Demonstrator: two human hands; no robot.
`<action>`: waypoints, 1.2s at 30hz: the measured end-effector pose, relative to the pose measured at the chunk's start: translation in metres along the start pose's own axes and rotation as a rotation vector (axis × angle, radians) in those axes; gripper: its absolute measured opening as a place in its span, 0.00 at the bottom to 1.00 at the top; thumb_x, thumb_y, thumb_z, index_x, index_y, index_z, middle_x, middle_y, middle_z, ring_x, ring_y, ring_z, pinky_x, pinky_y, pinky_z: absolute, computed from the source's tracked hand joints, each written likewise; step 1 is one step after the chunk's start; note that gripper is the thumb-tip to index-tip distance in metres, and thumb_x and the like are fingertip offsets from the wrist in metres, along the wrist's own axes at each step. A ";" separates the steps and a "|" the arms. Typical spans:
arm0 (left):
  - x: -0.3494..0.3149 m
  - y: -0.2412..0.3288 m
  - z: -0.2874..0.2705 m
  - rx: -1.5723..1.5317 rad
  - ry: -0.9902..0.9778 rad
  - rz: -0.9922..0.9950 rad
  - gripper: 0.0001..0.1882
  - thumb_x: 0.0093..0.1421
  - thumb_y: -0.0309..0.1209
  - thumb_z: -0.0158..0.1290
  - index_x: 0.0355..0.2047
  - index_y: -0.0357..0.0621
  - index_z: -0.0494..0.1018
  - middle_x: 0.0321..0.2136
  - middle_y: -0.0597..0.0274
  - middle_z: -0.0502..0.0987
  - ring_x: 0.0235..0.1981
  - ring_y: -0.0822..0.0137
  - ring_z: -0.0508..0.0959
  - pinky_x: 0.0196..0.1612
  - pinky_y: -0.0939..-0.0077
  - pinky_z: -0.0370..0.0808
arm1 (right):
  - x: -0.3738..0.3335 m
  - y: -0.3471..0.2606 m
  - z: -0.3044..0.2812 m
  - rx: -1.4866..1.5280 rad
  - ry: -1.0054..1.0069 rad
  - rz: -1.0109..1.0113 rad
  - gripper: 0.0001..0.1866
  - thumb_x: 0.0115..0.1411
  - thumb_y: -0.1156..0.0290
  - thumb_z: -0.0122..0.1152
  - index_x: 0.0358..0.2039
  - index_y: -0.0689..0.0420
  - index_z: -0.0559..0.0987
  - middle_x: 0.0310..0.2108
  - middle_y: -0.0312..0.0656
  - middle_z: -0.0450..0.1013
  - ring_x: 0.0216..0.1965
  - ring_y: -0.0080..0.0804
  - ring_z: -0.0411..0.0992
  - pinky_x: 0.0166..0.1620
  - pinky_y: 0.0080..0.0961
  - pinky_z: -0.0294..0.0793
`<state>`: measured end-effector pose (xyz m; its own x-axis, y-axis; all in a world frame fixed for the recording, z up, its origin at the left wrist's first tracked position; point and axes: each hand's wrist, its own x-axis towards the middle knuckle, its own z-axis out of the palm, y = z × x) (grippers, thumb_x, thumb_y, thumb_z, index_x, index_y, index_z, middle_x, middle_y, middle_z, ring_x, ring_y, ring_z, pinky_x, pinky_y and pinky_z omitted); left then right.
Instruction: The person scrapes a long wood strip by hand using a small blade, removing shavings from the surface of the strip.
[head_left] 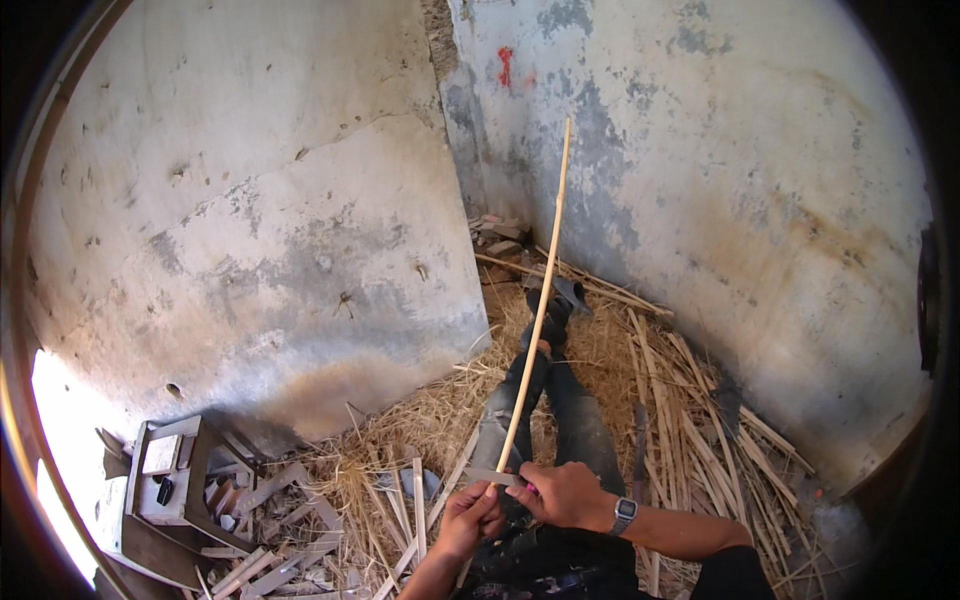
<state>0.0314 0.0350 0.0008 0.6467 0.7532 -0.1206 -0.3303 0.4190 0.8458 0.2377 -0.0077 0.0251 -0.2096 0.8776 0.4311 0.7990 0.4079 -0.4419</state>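
Observation:
A long, pale bamboo stick (pixel 541 312) slants up and away from my lap, with a joint bump partway along it. Its near end is in my left hand (pixel 473 520), fingers closed round it and thumb up by the blade. Closed round a knife, my right hand (pixel 572 496) sits just beside the left one. The knife's flat grey blade (pixel 490 476) lies across the stick close to my left thumb. A bit of pink shows at the handle, which my right fingers mostly hide. A watch (pixel 624 515) is on my right wrist.
My outstretched legs (pixel 580 420) lie under the stick, on straw-like shavings (pixel 400 430). Many split strips (pixel 690 430) are heaped to the right along the wall (pixel 720 180). At left stands a dark wooden stool-like frame (pixel 185 510) among scraps. Bricks (pixel 503 240) fill the far corner.

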 end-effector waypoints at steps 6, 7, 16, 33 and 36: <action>-0.005 -0.009 -0.004 0.024 0.063 -0.009 0.21 0.77 0.33 0.44 0.64 0.35 0.67 0.17 0.75 0.55 0.14 0.78 0.53 0.20 0.79 0.52 | 0.007 0.017 0.002 -0.168 0.106 -0.073 0.21 0.72 0.49 0.52 0.32 0.54 0.73 0.12 0.45 0.71 0.14 0.50 0.73 0.17 0.45 0.70; -0.005 -0.007 -0.004 0.058 0.102 0.025 0.21 0.76 0.33 0.45 0.65 0.34 0.67 0.17 0.74 0.55 0.14 0.78 0.53 0.20 0.79 0.53 | 0.016 0.022 -0.006 -0.166 0.111 -0.073 0.21 0.72 0.49 0.52 0.32 0.54 0.73 0.12 0.45 0.71 0.14 0.50 0.73 0.17 0.45 0.70; -0.047 -0.007 -0.027 0.344 0.048 -0.051 0.13 0.73 0.37 0.52 0.41 0.39 0.78 0.18 0.73 0.65 0.17 0.78 0.62 0.21 0.79 0.58 | 0.076 0.103 -0.102 -0.252 0.406 0.327 0.22 0.75 0.53 0.47 0.30 0.57 0.73 0.13 0.46 0.69 0.15 0.51 0.71 0.20 0.46 0.68; -0.064 0.000 -0.080 0.559 0.032 -0.013 0.14 0.68 0.32 0.58 0.46 0.32 0.80 0.30 0.60 0.81 0.34 0.68 0.78 0.41 0.70 0.76 | 0.088 0.121 -0.131 0.656 0.654 0.288 0.20 0.69 0.54 0.63 0.41 0.62 0.82 0.23 0.25 0.68 0.21 0.14 0.62 0.26 0.20 0.61; -0.055 0.017 -0.058 0.670 -0.021 -0.034 0.14 0.68 0.32 0.58 0.46 0.32 0.80 0.33 0.59 0.82 0.40 0.68 0.79 0.47 0.70 0.75 | 0.089 0.097 -0.119 0.736 0.578 0.238 0.16 0.70 0.59 0.62 0.43 0.60 0.83 0.16 0.24 0.63 0.15 0.13 0.58 0.20 0.17 0.55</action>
<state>-0.0499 0.0297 -0.0086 0.6645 0.7323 -0.1487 0.1848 0.0318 0.9823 0.3635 0.0800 0.1138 0.3792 0.7786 0.4999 0.1898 0.4634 -0.8656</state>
